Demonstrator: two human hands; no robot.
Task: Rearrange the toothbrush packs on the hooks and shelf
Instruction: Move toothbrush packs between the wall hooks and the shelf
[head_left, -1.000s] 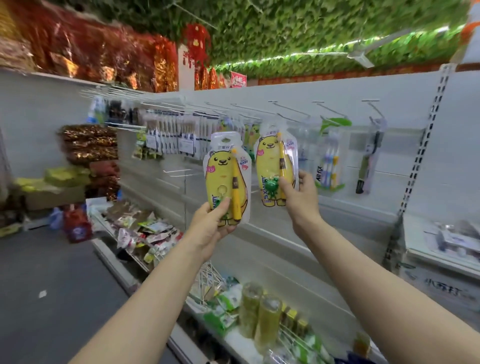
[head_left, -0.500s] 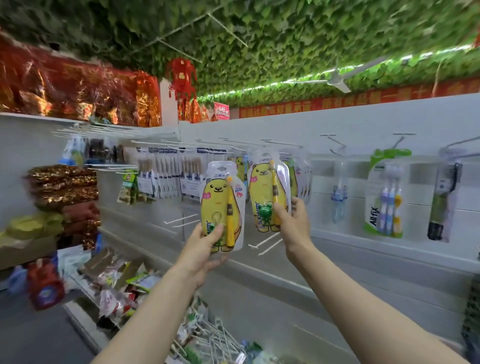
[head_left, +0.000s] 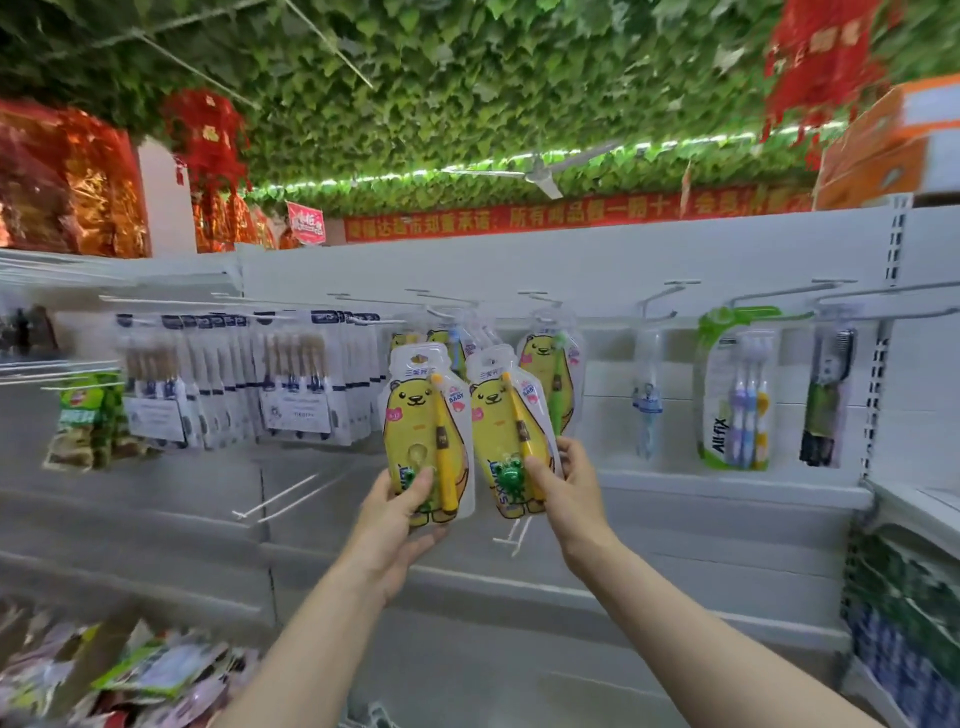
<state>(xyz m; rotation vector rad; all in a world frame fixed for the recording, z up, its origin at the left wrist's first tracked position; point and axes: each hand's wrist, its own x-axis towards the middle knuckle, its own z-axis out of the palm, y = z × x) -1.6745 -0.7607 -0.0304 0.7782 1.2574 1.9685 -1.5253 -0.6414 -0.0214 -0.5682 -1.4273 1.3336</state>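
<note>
My left hand grips one yellow bear-print plastic toothbrush pack; my right hand pinches its twin pack at three o'clock.

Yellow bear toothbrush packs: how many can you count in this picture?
3 clearly: left pack held by the left hand, right pack by the right hand, hanging pack on a hook behind. Hidden packs may add more.

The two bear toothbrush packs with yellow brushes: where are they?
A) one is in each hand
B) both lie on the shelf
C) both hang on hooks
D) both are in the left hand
A: the left hand grips the first bear toothbrush pack at its lower end, the right hand grips the second bear toothbrush pack likewise.
</note>
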